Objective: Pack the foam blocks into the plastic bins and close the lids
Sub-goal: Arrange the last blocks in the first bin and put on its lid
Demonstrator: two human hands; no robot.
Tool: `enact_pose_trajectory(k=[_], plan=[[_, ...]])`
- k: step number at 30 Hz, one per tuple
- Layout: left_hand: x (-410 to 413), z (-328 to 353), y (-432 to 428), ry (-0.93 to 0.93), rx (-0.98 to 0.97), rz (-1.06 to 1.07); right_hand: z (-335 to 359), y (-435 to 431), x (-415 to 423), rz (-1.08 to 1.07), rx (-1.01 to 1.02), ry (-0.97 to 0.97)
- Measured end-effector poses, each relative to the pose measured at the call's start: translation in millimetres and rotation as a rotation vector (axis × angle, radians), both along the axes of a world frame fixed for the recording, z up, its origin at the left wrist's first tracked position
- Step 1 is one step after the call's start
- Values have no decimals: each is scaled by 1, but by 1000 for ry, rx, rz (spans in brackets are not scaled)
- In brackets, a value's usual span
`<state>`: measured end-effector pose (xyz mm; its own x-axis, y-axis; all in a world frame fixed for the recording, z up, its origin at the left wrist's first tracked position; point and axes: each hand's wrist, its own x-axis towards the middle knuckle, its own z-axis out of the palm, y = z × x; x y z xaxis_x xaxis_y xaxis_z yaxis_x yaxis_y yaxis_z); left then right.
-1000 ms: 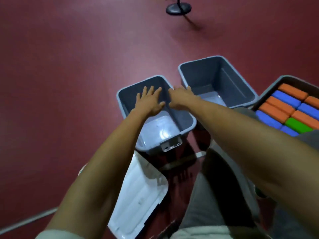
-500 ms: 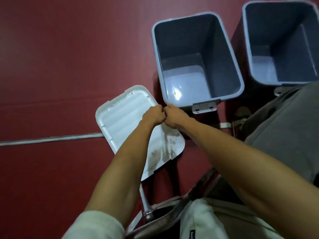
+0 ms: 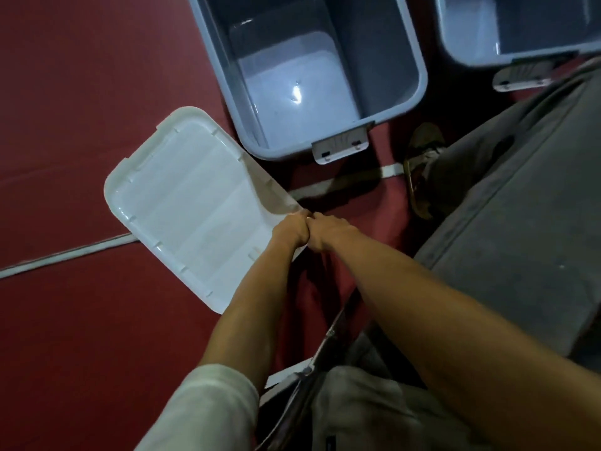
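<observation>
A white plastic lid [image 3: 188, 203] lies tilted on the red floor, just left of and below an empty grey bin [image 3: 406, 43]. My left hand [image 3: 291, 231] and my right hand [image 3: 327, 234] press together, both closed on the lid's near right edge. A second empty grey bin [image 3: 455, 43] stands at the top right, partly cut off by the frame. Each bin has a white latch on its near rim, the left one's latch [image 3: 340, 148] hanging open. No foam blocks are in view.
My grey-trousered leg [image 3: 520, 222] fills the right side, with a sandalled foot [image 3: 422, 170] beside the left bin. A white line [image 3: 65, 252] crosses the red floor. A dark metal frame [image 3: 325, 346] sits below my arms.
My hands came back from the left bin's rim to the lid on the floor and closed on its edge. My head tipped down, so the block box left the view.
</observation>
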<state>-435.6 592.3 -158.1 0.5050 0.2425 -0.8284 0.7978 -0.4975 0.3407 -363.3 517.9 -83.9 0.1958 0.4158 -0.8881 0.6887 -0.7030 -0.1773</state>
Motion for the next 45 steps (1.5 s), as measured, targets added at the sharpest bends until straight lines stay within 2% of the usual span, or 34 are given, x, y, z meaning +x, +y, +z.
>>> enact_pose_trajectory(k=[7,11,17,19,23,25,30,38,41,45], plan=[[12,-21,-12,110,34,-115,-20,-17,16,-32,-76,48],[15,-27,-9,171,112,-250,-25,-24,22,-18,-112,88],[11,-22,-10,204,272,-417,-19,-13,18,-33,-63,87],[11,-17,-13,191,311,-378,-17,-14,21,-47,-50,83],[14,2,-12,51,371,-64,-8,-8,22,-106,-7,91],[16,12,-8,6,405,21,-1,-1,21,-131,19,95],[15,36,7,-86,467,63,21,15,20,-187,66,164],[5,68,9,-173,593,83,55,22,23,-123,89,247],[-1,81,7,-182,651,138,37,26,21,-177,121,319],[-4,103,8,-187,702,173,76,32,15,-257,197,393]])
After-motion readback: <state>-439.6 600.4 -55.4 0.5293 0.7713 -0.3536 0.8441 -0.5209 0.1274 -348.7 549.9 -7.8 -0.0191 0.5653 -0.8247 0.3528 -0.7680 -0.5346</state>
